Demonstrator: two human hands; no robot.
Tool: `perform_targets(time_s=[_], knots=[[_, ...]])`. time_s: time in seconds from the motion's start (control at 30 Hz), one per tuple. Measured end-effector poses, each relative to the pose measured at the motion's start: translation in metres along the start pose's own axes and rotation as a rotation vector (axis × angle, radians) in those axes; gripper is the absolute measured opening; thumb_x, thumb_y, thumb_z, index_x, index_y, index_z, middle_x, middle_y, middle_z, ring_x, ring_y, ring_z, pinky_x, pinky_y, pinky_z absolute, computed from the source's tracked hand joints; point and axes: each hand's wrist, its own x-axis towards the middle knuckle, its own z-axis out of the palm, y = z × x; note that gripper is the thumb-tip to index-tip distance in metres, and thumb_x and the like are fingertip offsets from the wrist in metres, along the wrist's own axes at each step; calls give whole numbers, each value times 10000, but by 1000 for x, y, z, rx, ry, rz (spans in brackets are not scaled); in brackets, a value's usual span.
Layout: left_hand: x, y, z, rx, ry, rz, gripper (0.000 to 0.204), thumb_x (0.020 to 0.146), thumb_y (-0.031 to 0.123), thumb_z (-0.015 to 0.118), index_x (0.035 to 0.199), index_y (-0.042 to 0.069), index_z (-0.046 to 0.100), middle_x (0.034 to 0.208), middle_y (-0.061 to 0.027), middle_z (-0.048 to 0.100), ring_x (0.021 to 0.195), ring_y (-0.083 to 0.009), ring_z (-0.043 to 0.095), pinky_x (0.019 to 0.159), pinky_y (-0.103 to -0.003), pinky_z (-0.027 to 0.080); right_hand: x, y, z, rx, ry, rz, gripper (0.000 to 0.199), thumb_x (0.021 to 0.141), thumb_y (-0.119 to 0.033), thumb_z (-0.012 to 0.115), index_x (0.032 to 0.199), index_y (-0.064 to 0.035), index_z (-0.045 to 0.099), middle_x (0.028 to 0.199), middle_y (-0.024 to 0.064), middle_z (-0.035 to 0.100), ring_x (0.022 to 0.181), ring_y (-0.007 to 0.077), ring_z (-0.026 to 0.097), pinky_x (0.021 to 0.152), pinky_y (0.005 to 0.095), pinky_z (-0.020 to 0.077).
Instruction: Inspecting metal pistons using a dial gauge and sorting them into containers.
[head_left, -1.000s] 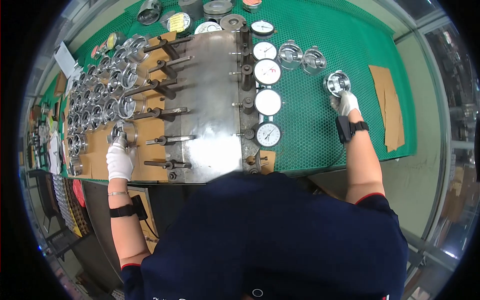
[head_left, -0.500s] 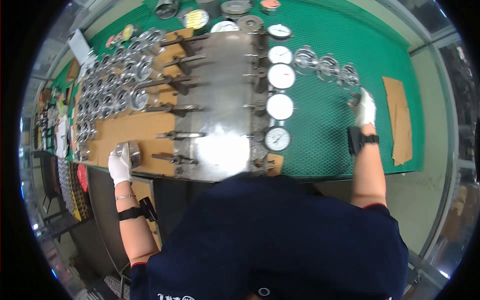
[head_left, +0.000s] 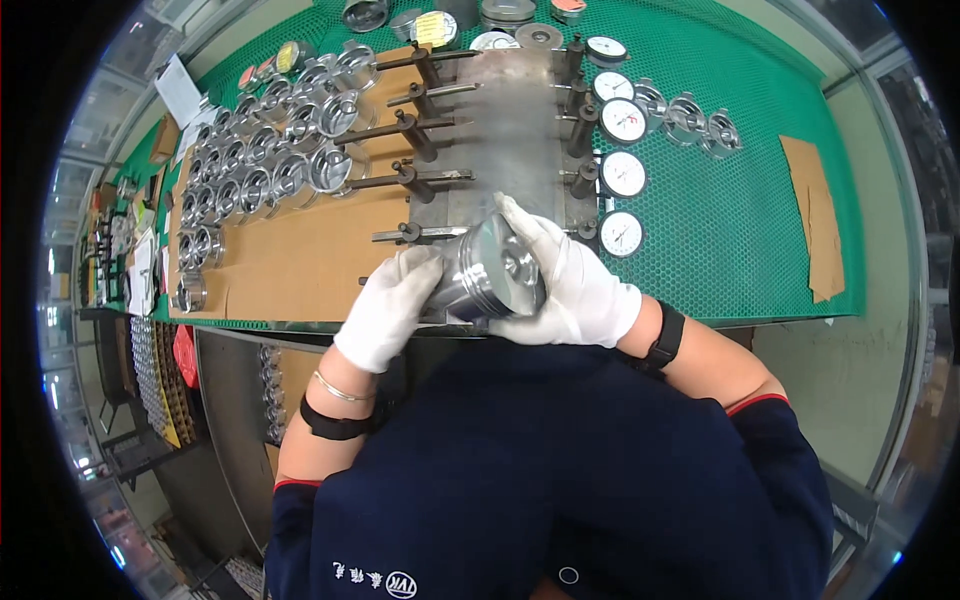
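A shiny metal engine piston point(head_left: 468, 283) is tilted between my two white-gloved hands, just above the bench's near edge. Its ring grooves show on the side, and the round crown faces right. My left hand point(head_left: 395, 300) grips the skirt end. Around the crown end wraps my right hand point(head_left: 580, 285), its thumb up over the far rim. Behind the piston lies a steel plate point(head_left: 515, 150) flanked by clamp posts with rods. Several white-faced dial gauges point(head_left: 624, 174) stand in a column along the plate's right side.
Several rows of pistons point(head_left: 255, 187) stand on cardboard point(head_left: 280, 265) at the left. Three more pistons point(head_left: 685, 120) sit on the green mat point(head_left: 700, 230) right of the gauges. A cardboard strip point(head_left: 812, 220) lies far right. Round parts point(head_left: 436, 30) line the back.
My left hand has carried the piston from the cardboard's near left to the middle. My right hand has come in from the right-hand pistons and now holds it too. The view has shifted slightly.
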Motion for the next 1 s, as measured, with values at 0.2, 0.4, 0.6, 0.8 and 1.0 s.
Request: perform_targets(time_s=[0.2, 0.4, 0.6, 0.8, 1.0], knots=[[14, 3, 24, 999, -27, 618, 742, 761, 145, 733, 1414, 13, 409, 1300, -210, 531, 1226, -384, 511, 1049, -462, 417, 1, -5, 2, -449, -147, 296, 957, 747, -387, 784, 1499, -27, 315, 1220, 261, 551, 918, 407, 672, 782, 440, 569], [37, -16, 33, 1062, 65, 794, 907, 681, 286, 844, 1430, 31, 401, 1333, -206, 505, 1202, -387, 521, 1013, -454, 444, -18, -6, -8, -356, 10, 271, 865, 795, -291, 741, 1500, -35, 309, 1161, 265, 590, 906, 388, 675, 775, 404, 569], [54, -13, 38, 954, 0, 776, 920, 674, 234, 855, 1448, 54, 392, 1332, -204, 505, 1200, -394, 525, 1007, -448, 459, -42, -8, 4, 542, -58, 1022, 867, 866, -222, 672, 1539, 42, 193, 928, 131, 658, 721, 170, 660, 631, 309, 559], [67, -15, 38, 868, -4, 770, 938, 658, 204, 878, 1451, 78, 394, 1358, -198, 492, 1223, -391, 526, 1016, -439, 472, -44, -4, 11, 676, 56, 1004, 917, 868, -202, 676, 1560, 18, 116, 949, 131, 669, 706, 167, 659, 619, 289, 566], [72, -19, 38, 857, 17, 765, 946, 659, 238, 901, 1446, 81, 401, 1381, -203, 475, 1240, -393, 520, 1014, -442, 476, -43, -3, 11, 664, 38, 1006, 920, 884, -211, 660, 1566, -3, 78, 962, 129, 677, 701, 176, 679, 601, 286, 563]])
